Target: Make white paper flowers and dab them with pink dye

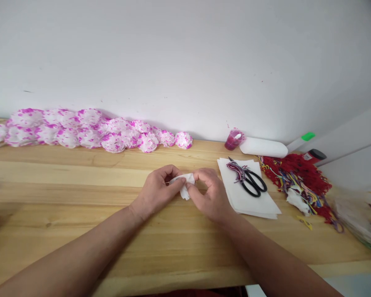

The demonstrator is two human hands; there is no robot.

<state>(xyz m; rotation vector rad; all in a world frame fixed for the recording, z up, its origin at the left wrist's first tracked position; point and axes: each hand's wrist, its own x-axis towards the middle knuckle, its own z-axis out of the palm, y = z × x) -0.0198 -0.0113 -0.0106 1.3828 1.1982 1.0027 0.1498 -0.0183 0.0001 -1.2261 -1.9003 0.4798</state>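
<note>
A small piece of folded white tissue paper (185, 190) is pinched between my two hands, just above the wooden table. My left hand (159, 185) grips its left side with thumb and fingers. On the right edge, my right hand (212, 194) closes thumb and forefinger on the same paper. Close to my right hand lies a stack of white paper sheets (250, 205). Black-handled scissors (254, 183) rest on that stack, with a small bundle of purple and white yarn (237, 171) by their blades.
Pink-spotted white paper pompoms (89, 137) line the wall at the left and middle. A cup of pink-red liquid (234, 139), a white roll (264, 147), a green-capped bottle (301, 142) and a heap of red yarn (309, 175) stand or lie at the right. A clear plastic bag (357, 220) is at the edge.
</note>
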